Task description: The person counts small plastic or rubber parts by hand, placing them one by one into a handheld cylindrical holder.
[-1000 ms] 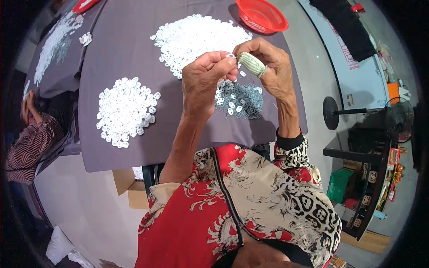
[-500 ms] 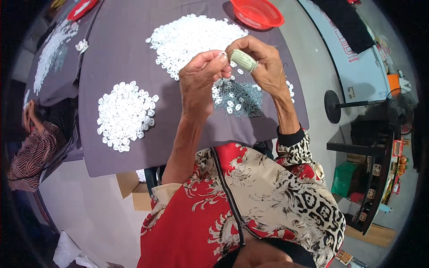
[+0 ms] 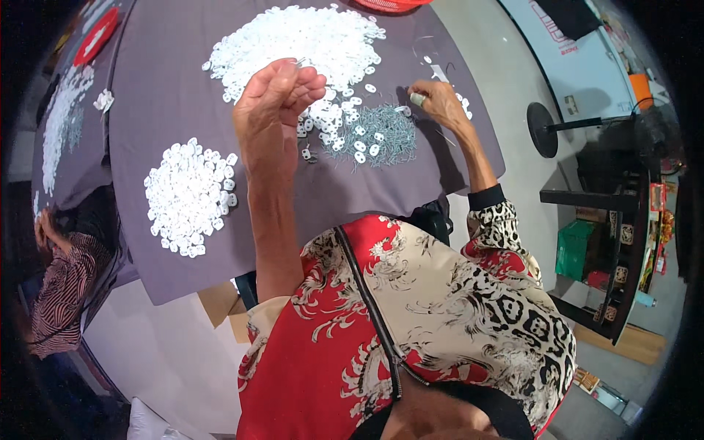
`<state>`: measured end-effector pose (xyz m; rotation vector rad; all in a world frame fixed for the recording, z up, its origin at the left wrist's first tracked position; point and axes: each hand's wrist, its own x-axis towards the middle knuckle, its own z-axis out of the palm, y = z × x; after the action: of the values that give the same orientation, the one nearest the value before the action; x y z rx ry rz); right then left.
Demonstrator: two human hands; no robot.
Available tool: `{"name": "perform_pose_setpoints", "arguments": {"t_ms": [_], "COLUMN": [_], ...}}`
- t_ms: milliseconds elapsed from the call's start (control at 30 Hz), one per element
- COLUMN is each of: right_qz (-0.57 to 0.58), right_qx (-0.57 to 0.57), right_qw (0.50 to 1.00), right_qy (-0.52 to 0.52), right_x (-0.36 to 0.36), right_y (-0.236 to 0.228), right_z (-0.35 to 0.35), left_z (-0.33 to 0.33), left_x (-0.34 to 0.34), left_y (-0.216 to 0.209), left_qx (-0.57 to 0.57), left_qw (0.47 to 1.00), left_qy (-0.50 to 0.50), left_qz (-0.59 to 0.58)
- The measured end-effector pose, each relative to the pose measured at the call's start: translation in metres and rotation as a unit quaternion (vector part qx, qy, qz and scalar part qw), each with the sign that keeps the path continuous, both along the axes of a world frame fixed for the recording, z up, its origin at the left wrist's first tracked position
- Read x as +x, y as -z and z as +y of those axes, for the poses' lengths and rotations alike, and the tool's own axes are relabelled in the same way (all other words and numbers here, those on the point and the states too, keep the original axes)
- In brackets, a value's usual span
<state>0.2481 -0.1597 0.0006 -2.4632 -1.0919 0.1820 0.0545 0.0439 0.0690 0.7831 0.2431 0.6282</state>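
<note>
My left hand is raised over the near edge of the big heap of white pieces. Its thumb and forefinger pinch a thin grey wire piece, mostly hidden by the fingers. My right hand is low at the table's right side, fingers curled; what they hold, if anything, is hidden. A pale green ribbed wrap covers one of its digits. Between the hands lies a pile of grey-green wire bits with small white two-holed oval pieces among them.
A smaller heap of white pieces lies left on the grey tablecloth. A red basket stands at the far edge. Another person's hands are at a table on the left. A stand fan is at right, a cardboard box below.
My hands, together before, are now apart. The left has moved left and up; the right has dropped down and right toward the table's edge. The view has shifted slightly.
</note>
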Motion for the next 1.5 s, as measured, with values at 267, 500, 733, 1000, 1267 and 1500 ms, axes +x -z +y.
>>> {"name": "perform_pose_setpoints", "arguments": {"t_ms": [267,500,733,1000,1267,1500], "right_qz": [-0.064,-0.071,-0.017,0.481,0.58,0.526], "right_qx": [0.075,0.039,0.043,0.382,0.429,0.421], "right_qw": [0.993,0.992,0.996,0.787,0.677,0.723], "right_qy": [-0.06,-0.095,-0.079,-0.068,-0.144,-0.154], "right_x": [0.002,0.0,-0.003,-0.048,-0.074,-0.089], "right_y": [0.014,0.027,0.014,-0.076,-0.1,-0.112], "right_z": [0.036,0.06,0.06,0.072,0.086,0.091], "left_z": [-0.003,-0.002,-0.005,-0.013,-0.017,-0.017], "left_x": [0.007,0.002,0.001,-0.003,-0.011,-0.015], "left_y": [0.009,0.009,0.006,-0.006,-0.017,-0.024], "left_qx": [-0.044,-0.037,-0.03,-0.048,-0.034,-0.021], "left_qw": [0.999,0.999,0.999,0.998,0.999,0.999], "left_qy": [0.022,0.013,0.014,0.032,0.019,0.017], "left_qz": [0.01,0.012,0.017,-0.008,-0.003,-0.038]}}
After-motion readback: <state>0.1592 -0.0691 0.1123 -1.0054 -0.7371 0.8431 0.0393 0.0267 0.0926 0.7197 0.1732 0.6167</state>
